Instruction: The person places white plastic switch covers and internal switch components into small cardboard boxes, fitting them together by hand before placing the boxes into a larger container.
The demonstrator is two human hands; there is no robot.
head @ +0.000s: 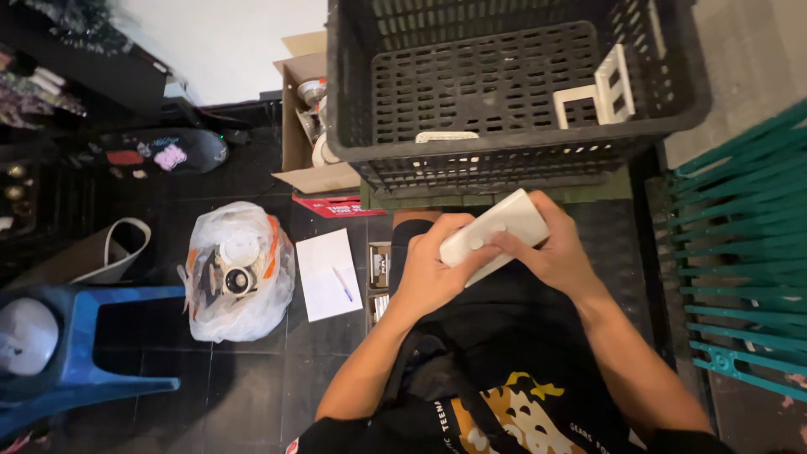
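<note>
— What carries everything here?
— A dark tiled floor [252,395].
— And what lies on it?
— A clear plastic bag stuffed with odds and ends [239,273], and just beside it a white paper sheet [324,286] with a blue pen [342,284] on top. An open brown cardboard box [304,139] stands farther back.

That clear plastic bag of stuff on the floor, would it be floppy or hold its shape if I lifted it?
The clear plastic bag looks thin and crinkled, so probably floppy. Its lumpy contents would likely shift and sag when lifted.
</note>
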